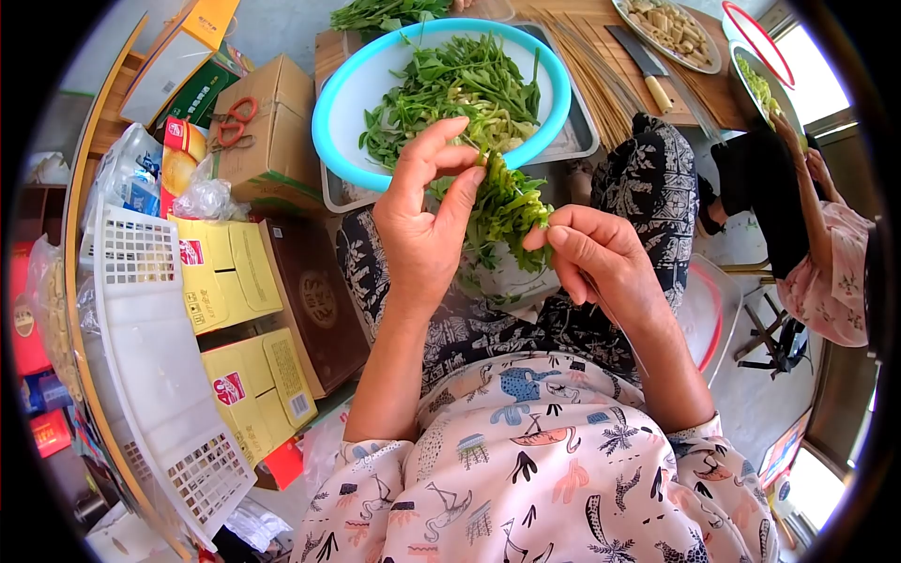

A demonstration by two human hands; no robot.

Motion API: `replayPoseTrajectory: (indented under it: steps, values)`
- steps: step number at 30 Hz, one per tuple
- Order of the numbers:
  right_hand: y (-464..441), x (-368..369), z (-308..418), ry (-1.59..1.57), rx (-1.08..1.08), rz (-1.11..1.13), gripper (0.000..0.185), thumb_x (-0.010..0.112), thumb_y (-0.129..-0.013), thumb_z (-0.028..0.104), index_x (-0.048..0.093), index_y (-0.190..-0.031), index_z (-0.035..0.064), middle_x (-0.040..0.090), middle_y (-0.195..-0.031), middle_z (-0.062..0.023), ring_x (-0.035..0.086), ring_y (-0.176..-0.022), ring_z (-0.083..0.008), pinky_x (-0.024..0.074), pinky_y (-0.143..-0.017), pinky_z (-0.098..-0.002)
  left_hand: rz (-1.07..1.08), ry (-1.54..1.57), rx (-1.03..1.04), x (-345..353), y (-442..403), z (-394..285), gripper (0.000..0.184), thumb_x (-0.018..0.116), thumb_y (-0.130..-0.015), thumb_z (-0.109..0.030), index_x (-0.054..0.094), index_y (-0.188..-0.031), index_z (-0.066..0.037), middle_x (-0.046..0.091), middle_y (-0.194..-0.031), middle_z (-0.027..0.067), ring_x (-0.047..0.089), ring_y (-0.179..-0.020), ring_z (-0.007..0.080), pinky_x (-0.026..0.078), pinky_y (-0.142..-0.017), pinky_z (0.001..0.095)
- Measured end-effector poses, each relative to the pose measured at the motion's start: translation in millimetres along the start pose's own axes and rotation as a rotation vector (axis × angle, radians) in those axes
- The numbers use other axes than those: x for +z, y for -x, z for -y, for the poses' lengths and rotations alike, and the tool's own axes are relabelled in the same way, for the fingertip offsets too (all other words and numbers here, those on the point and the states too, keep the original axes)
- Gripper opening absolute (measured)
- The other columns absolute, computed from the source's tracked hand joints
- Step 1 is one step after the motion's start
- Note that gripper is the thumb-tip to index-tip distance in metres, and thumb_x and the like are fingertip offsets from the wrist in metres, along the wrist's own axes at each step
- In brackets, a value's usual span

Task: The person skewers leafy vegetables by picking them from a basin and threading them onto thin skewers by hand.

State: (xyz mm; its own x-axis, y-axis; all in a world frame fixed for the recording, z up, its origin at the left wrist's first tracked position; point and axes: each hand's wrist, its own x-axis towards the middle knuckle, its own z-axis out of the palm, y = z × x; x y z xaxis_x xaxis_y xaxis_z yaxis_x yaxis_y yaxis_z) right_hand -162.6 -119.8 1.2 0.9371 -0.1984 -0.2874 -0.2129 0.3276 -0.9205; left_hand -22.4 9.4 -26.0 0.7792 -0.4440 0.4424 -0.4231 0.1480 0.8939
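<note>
My left hand [427, 202] is closed, thumb and fingertips pinching the top of a bunch of leafy greens [507, 206]. Lower right of it, my right hand [601, 255] is closed around a thin bamboo skewer [631, 345], whose end sticks out below the palm towards my forearm. The greens bunch between both hands, apparently threaded on the skewer, though its upper part is hidden by leaves. Just beyond my hands stands a white basin with a blue rim [328, 141], holding loose leafy greens [469, 80].
Many bamboo skewers [587, 80] lie beside a knife [648, 75] on the wooden table. A plate of cut pieces [668, 33] sits behind. Boxes, scissors [235, 122] and a white plastic rack [141, 347] stand left. Another person's arm [815, 197] reaches in at right.
</note>
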Motion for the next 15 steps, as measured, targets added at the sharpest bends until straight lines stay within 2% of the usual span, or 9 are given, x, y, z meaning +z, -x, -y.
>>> replayPoseTrajectory:
  steps: [7,9,13,15]
  values:
    - [0.8,-11.1,-4.8,-0.026,-0.003,-0.023,0.024,0.048,-0.097,0.019,0.064,-0.096,0.0006,0.046,-0.05,0.0037,0.033,-0.04,-0.0012,0.0216,-0.039,-0.0174,-0.04,-0.022,0.039,-7.4,-10.7,8.0,0.029,0.061,-0.087,0.001,0.059,-0.115,-0.004,0.063,-0.097,0.0048,0.059,-0.084,0.0096,0.048,-0.077,0.0241]
    - [2.0,-17.4,-7.7,-0.036,-0.006,-0.02,0.024,0.048,-0.097,0.019,0.064,-0.096,0.0006,0.046,-0.05,0.0037,0.033,-0.04,-0.0013,0.0217,-0.039,-0.0173,-0.092,-0.09,0.054,-17.5,-24.6,11.1,0.018,0.061,-0.088,-0.001,0.064,-0.105,-0.002,0.064,-0.094,0.0046,0.059,-0.082,0.0096,0.048,-0.076,0.0233]
    - [5.7,-31.2,-13.2,-0.052,-0.026,-0.046,0.023,0.048,-0.097,0.018,0.064,-0.096,0.0006,0.046,-0.05,0.0036,0.034,-0.04,-0.0016,0.0222,-0.039,-0.0174,-0.056,-0.152,-0.013,-44.2,-57.8,33.1,0.014,0.058,-0.089,-0.002,0.066,-0.101,-0.002,0.066,-0.089,0.0043,0.062,-0.081,0.0102,0.048,-0.075,0.0238]
    - [6.4,-39.5,-16.9,-0.071,-0.023,-0.046,0.023,0.048,-0.097,0.017,0.064,-0.097,0.0003,0.046,-0.05,0.0034,0.035,-0.04,-0.0017,0.0228,-0.038,-0.0176,0.158,-0.284,-0.196,-53.9,-72.2,50.0,0.015,0.057,-0.09,-0.005,0.064,-0.1,0.003,0.065,-0.09,0.0042,0.061,-0.082,0.0092,0.048,-0.075,0.0224]
